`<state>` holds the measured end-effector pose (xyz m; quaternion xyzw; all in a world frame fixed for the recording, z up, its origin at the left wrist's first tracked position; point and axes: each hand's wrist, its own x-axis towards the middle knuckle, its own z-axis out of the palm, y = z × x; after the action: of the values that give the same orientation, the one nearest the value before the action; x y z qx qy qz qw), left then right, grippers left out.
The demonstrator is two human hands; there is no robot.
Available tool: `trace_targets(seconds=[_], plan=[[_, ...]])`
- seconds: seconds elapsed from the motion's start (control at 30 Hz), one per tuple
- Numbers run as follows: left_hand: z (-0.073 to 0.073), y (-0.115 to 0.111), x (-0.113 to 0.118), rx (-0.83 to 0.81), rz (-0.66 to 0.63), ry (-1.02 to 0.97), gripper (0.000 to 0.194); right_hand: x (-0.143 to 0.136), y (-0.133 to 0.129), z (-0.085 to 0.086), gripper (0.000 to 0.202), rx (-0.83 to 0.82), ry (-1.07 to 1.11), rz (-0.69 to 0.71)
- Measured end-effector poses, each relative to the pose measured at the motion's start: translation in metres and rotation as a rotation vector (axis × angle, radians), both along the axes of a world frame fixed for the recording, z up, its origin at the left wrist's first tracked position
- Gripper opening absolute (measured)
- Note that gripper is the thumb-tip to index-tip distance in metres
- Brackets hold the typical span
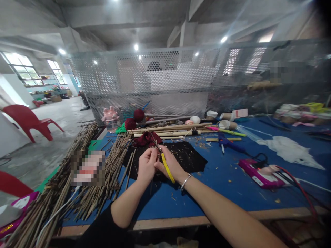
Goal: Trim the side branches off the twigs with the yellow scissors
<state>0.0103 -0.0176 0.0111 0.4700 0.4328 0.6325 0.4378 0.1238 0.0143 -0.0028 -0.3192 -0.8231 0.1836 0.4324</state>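
My right hand [168, 162] is closed around yellow-handled cutters [167, 168], whose dark metal jaws point up and away from me. Close beside it, my left hand [146, 163] pinches what looks like a thin twig [152, 137] at the jaws; the fingers hide most of it. Both hands are over a black cloth [190, 156] scattered with small chips. Just beyond the fingertips lies a dark red cloth [146, 139]. Many cut twigs [113, 167] lie spread to the left of my left hand.
Longer sticks [59, 172] are bundled at the far left. A blue glue gun [230, 144] and a magenta power strip [261, 175] with cables lie on the right. Dark red balls [130, 123], poles and paper cups [227, 124] line the back, before a perforated metal screen [165, 79].
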Motion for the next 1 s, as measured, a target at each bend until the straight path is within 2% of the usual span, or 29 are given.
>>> trace_targets(seconds=[0.23,0.43,0.77,1.0], plan=[[0.004,-0.003,0.002,-0.067,0.013,0.049,0.031,0.001,0.002,0.001,0.063,-0.081,0.024,-0.003],[0.008,0.001,-0.006,-0.005,0.039,0.212,0.027,0.009,0.008,0.0,0.06,-0.074,-0.008,-0.001],[0.0,0.001,-0.003,-0.097,-0.033,0.119,0.033,0.011,0.008,0.0,0.068,-0.021,0.013,-0.045],[0.003,-0.001,-0.003,-0.118,-0.023,0.143,0.035,0.008,0.004,0.001,0.058,-0.091,0.031,-0.008]])
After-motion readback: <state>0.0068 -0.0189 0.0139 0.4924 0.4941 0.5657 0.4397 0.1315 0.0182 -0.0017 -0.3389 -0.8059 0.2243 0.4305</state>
